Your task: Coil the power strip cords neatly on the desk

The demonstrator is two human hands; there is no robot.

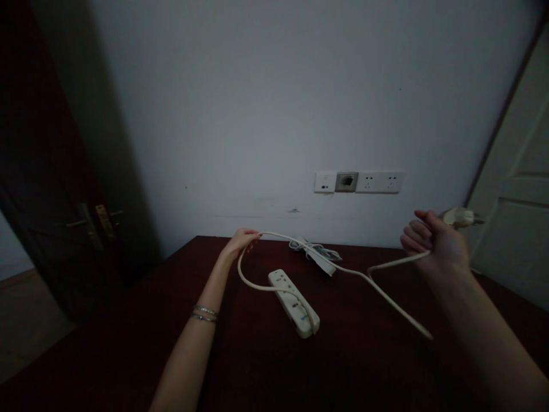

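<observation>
Right hand (437, 243) clamped near pale cable's plug (458, 217); left hand (243, 239) pinching the off-white cable (377, 289) farther along, above white plastic power strip (294, 302) on dark red worktop (257, 355).

The power strip (294, 302) is cream-white with a small blue mark near one end, and its cord (386, 300) and plug (458, 217) are the same cream. The desk (343, 366) is dark reddish brown, the wall (274, 103) plain pale grey with white socket plates (380, 182) flanking a grey one. The door (38, 189) is dark brown with brass fittings, and thin silver bracelets (205, 313) circle the left wrist.
</observation>
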